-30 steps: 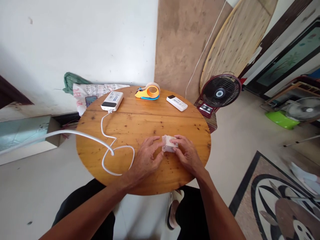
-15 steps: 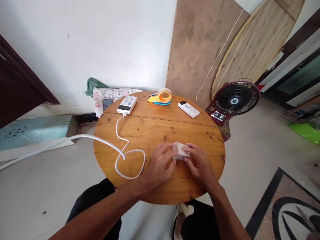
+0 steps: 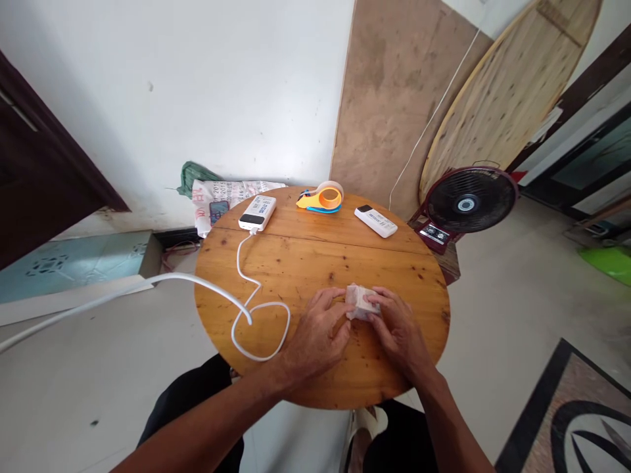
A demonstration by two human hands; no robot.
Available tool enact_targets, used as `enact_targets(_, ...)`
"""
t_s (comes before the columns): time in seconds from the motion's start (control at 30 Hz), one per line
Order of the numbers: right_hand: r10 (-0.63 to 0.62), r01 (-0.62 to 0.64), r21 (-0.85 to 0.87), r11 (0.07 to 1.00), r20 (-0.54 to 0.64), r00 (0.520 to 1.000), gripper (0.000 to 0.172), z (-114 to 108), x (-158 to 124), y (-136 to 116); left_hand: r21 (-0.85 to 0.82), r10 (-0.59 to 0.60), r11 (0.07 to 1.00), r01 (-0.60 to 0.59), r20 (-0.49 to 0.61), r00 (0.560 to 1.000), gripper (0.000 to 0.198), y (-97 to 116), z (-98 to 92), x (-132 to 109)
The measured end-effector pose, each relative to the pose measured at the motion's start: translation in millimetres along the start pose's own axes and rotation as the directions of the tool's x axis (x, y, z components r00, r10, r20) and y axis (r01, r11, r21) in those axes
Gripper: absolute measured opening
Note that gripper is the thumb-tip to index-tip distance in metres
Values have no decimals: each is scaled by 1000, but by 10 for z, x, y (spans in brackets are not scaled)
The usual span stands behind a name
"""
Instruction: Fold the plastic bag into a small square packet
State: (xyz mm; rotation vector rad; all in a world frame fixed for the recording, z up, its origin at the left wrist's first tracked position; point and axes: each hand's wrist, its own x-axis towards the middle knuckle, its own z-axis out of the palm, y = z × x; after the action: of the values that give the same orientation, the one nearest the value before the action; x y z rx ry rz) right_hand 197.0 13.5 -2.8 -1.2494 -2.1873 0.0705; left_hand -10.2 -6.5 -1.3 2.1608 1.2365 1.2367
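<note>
A small whitish box [image 3: 361, 302] with a clear, crinkled wrap at its left end lies on the round wooden table [image 3: 315, 263], near its front edge. My left hand [image 3: 323, 325] presses its fingertips against the wrapped end, fingers bent. From the other side, my right hand [image 3: 397, 328] grips the box, with fingers over the top and the thumb along the near side. Partly covered by fingers, the box shows no readable marking. Farther back stands an orange and blue tape dispenser [image 3: 320, 198] with a roll of tape in it.
A white power bank [image 3: 257, 213] at the back left has a white cable [image 3: 245, 263] looping across the table's left side. Another white power bank [image 3: 376, 221] lies at the back right. Beyond the right edge stands a dark red fan [image 3: 466, 203].
The whole view has shifted slightly, so the table sits a little lower and farther right. Both hands keep nearly the same hold on the box, with only small finger movements.
</note>
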Motion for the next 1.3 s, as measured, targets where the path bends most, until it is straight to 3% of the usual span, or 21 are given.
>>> enact_targets(0.4, 9, -8, 59, 998, -15, 1000, 25, 36, -16, 8, 72, 117, 988, -133, 189, 975, 54, 88, 11, 12)
enact_targets(1.0, -8, 10, 60, 998, -39, 999, 25, 45, -23, -6, 53, 64, 996, -76, 210, 976, 46, 132, 38, 36)
enact_targets(1.3, 58, -53, 74, 996, -69, 996, 25, 42, -2, -107, 61, 49, 996, -64, 225, 973, 50, 116, 19, -1)
